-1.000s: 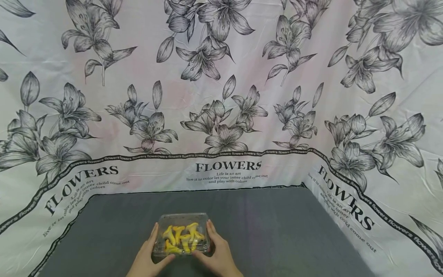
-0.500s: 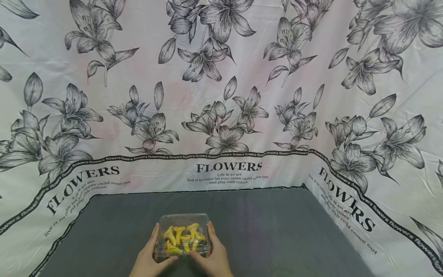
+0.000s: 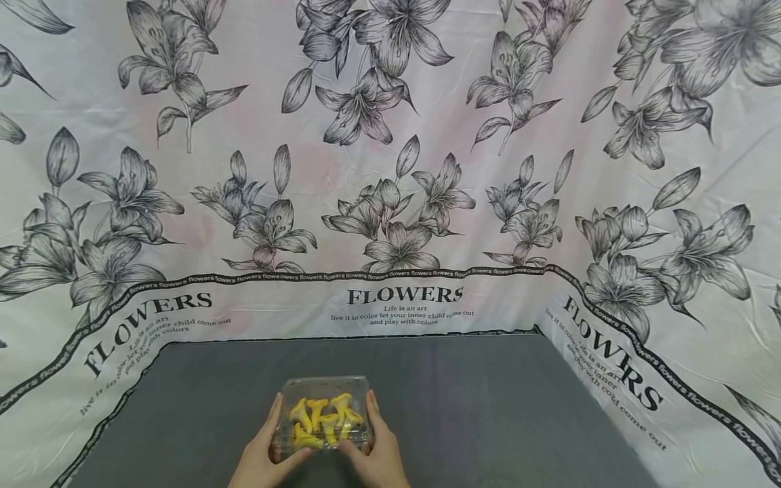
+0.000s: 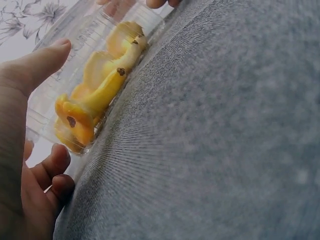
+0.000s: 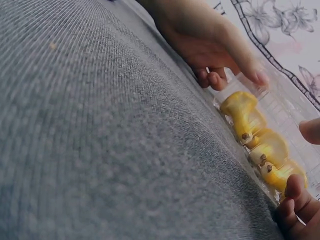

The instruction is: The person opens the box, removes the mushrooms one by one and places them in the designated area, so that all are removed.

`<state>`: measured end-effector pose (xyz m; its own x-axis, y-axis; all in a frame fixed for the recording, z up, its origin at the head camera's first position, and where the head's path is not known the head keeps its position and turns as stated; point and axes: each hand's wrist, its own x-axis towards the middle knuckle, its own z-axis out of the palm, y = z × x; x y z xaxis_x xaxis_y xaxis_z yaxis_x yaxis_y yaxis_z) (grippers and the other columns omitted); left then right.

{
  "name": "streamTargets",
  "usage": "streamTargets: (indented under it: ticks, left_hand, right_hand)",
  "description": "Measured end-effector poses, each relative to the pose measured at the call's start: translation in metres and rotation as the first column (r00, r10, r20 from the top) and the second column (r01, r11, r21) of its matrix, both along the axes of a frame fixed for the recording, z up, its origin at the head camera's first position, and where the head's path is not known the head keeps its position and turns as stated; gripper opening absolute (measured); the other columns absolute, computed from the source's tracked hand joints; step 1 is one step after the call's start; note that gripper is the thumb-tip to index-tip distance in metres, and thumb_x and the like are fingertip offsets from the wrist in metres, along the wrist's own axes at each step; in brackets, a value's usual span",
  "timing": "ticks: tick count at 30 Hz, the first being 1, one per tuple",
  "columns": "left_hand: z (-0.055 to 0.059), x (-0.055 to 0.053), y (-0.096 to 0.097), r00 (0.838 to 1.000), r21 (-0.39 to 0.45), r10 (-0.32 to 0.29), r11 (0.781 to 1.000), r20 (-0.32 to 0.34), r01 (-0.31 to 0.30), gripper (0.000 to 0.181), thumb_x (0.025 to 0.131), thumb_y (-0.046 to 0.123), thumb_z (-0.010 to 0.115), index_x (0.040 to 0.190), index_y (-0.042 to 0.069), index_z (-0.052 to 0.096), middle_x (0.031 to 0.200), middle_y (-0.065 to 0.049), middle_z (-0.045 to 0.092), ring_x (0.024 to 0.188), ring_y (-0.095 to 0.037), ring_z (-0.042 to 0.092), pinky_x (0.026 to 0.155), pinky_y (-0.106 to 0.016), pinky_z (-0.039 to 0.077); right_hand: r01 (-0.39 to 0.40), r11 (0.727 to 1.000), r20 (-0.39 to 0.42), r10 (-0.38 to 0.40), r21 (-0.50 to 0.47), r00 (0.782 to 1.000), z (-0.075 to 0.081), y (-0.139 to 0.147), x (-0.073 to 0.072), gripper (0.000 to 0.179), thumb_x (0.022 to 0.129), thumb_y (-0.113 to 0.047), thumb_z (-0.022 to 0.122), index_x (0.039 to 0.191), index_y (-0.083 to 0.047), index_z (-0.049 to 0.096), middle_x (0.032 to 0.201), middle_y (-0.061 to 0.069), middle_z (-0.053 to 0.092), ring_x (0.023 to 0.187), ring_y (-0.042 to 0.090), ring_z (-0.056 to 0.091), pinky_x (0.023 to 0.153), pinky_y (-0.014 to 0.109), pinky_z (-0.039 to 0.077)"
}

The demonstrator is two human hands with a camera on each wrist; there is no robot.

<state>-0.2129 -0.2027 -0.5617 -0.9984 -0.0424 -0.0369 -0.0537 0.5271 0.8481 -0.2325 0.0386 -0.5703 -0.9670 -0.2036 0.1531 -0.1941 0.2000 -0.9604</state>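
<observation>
A clear plastic clamshell box (image 3: 320, 388) sits low at the near middle of the grey surface in the head view. Several yellow, trumpet-shaped mushrooms (image 3: 316, 411) show through its lid, and dark spots mark some stems in the wrist views. My left hand (image 3: 259, 457) grips the box's left side, its thumb on the near edge of the lid. On the opposite side my right hand (image 3: 383, 455) holds it the same way, thumb also at the near edge. In the left wrist view the box wall (image 4: 42, 112) stands right at the grey cloth, curled fingers (image 4: 55, 162) beside it.
Grey ribbed cloth (image 3: 488, 393) covers the table around the box. White fabric printed with flowers (image 3: 396, 230) hangs behind and along both sides, its lettered lower border (image 3: 403, 305) meeting the table's edge.
Over the last second the right hand has drawn slightly inward along the box's side. The head view has shifted a little; the box stays in both hands at nearly the same place.
</observation>
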Motion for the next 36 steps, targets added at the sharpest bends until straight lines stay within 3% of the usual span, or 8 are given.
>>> streamTargets:
  ticks: [2, 8, 20, 26, 29, 31, 33, 36]
  left_hand:
    - [0.0, 0.0, 0.0, 1.0, 0.008, -0.005, 1.0, 0.002, 0.005, 0.117, 0.088, 0.048, 0.086, 0.173, 0.019, 0.012, 0.169, -0.024, 0.03, 0.054, -0.012, 0.036, 0.054, -0.027, 0.038]
    - [0.0, 0.0, 0.0, 1.0, 0.006, -0.013, 1.0, 0.004, 0.013, 0.118, 0.087, 0.048, 0.086, 0.173, 0.018, 0.011, 0.171, -0.025, 0.027, 0.055, -0.013, 0.042, 0.055, -0.027, 0.041]
    - [-0.001, -0.001, -0.002, 0.999, 0.006, -0.04, 0.999, 0.016, 0.04, 0.118, 0.089, 0.046, 0.085, 0.173, 0.017, 0.007, 0.175, -0.025, 0.015, 0.056, -0.015, 0.042, 0.055, -0.028, 0.042]
    - [0.0, -0.001, -0.001, 0.999, 0.012, -0.054, 0.998, -0.009, 0.054, 0.118, 0.089, 0.043, 0.085, 0.173, 0.014, 0.006, 0.168, -0.029, 0.029, 0.057, -0.017, 0.043, 0.055, -0.03, 0.041]
    - [0.0, -0.001, -0.001, 0.999, 0.013, -0.046, 0.999, -0.001, 0.046, 0.118, 0.09, 0.043, 0.085, 0.173, 0.014, 0.006, 0.134, -0.028, 0.059, 0.056, -0.015, 0.04, 0.055, -0.029, 0.04]
    - [0.001, 0.0, -0.002, 0.999, 0.019, -0.04, 0.999, 0.001, 0.04, 0.117, 0.09, 0.043, 0.085, 0.173, 0.013, 0.008, 0.13, -0.028, 0.06, 0.055, -0.014, 0.039, 0.054, -0.028, 0.04]
    - [0.002, 0.0, -0.003, 0.999, 0.023, -0.034, 0.999, 0.01, 0.034, 0.117, 0.09, 0.042, 0.085, 0.173, 0.014, 0.008, 0.133, -0.028, 0.059, 0.054, -0.013, 0.037, 0.054, -0.027, 0.039]
    - [0.002, 0.0, -0.003, 0.999, 0.025, -0.038, 0.999, 0.003, 0.037, 0.116, 0.09, 0.042, 0.085, 0.173, 0.014, 0.009, 0.163, -0.03, 0.034, 0.054, -0.013, 0.037, 0.054, -0.027, 0.039]
  right_hand:
    - [-0.003, 1.0, -0.013, 0.003, -0.004, 1.0, 0.0, 0.001, -0.001, 0.092, 0.099, -0.029, 0.078, 0.168, -0.001, 0.024, 0.175, 0.019, 0.019, 0.042, 0.0, 0.027, 0.046, 0.016, 0.036]
    - [-0.017, 1.0, -0.07, 0.018, 0.005, 0.997, -0.004, 0.004, -0.002, 0.087, 0.097, -0.019, 0.076, 0.167, 0.0, 0.027, 0.173, 0.021, 0.023, 0.042, -0.004, 0.03, 0.045, 0.015, 0.036]
    - [-0.059, 0.997, 0.045, 0.062, -0.049, 0.997, 0.005, 0.004, 0.002, 0.078, 0.102, -0.011, 0.062, 0.169, -0.007, 0.023, 0.176, 0.015, 0.013, 0.041, 0.004, 0.046, 0.044, 0.023, 0.047]
    - [-0.062, 0.998, 0.046, 0.063, -0.033, 0.997, 0.006, 0.004, 0.003, 0.075, 0.104, -0.012, 0.059, 0.169, -0.005, 0.022, 0.176, 0.017, 0.013, 0.04, 0.007, 0.048, 0.044, 0.028, 0.049]
    - [-0.053, 0.998, 0.018, 0.054, -0.025, 0.998, 0.006, 0.005, 0.003, 0.066, 0.107, -0.009, 0.052, 0.167, -0.003, 0.026, 0.174, 0.018, 0.018, 0.038, 0.006, 0.047, 0.043, 0.029, 0.049]
    - [-0.035, 0.999, -0.008, 0.035, -0.022, 0.999, 0.005, 0.007, 0.002, 0.057, 0.11, -0.009, 0.046, 0.165, -0.002, 0.032, 0.172, 0.019, 0.025, 0.035, 0.006, 0.045, 0.04, 0.03, 0.048]
    - [-0.02, 1.0, -0.031, 0.02, -0.014, 0.999, 0.004, 0.008, 0.001, 0.051, 0.112, -0.009, 0.04, 0.163, -0.003, 0.038, 0.17, 0.019, 0.031, 0.033, 0.005, 0.043, 0.038, 0.03, 0.047]
    - [0.005, 1.0, -0.055, -0.005, -0.004, 0.998, 0.003, 0.011, 0.0, 0.047, 0.114, -0.01, 0.04, 0.16, -0.003, 0.044, 0.166, 0.018, 0.038, 0.031, 0.003, 0.041, 0.037, 0.03, 0.045]
